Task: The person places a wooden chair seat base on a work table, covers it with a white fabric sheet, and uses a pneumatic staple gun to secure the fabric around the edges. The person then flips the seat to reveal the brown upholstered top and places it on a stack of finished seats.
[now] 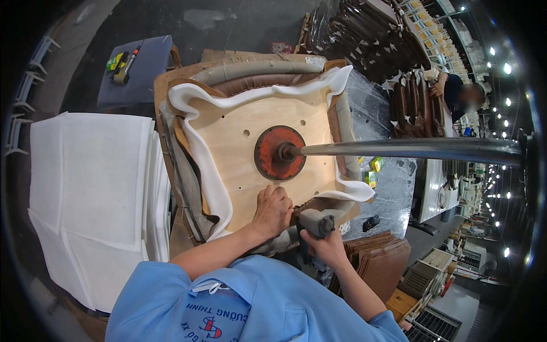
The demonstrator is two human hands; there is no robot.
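My right hand (326, 247) is wrapped round the handle of a grey and black staple gun (316, 221), its nose at the near edge of an upturned seat. Closed, with fingers curled, my left hand (273, 212) presses at that same edge, left of the gun; what its fingers pinch is hidden. The seat has a pale plywood board (228, 154) facing up, with white padding (199, 154) standing up around it and a brown cover (250, 84) outside that. A round red press plate (280, 153) on a metal rod (410, 148) bears on the board's middle.
White padded sheets (85, 188) are stacked at left. A grey-blue padded piece (137, 71) carries a hand tool (123, 68). Brown covers (376, 40) lie piled at far right, where another person (464, 97) handles some. Brown panels (382, 256) stand near my right arm.
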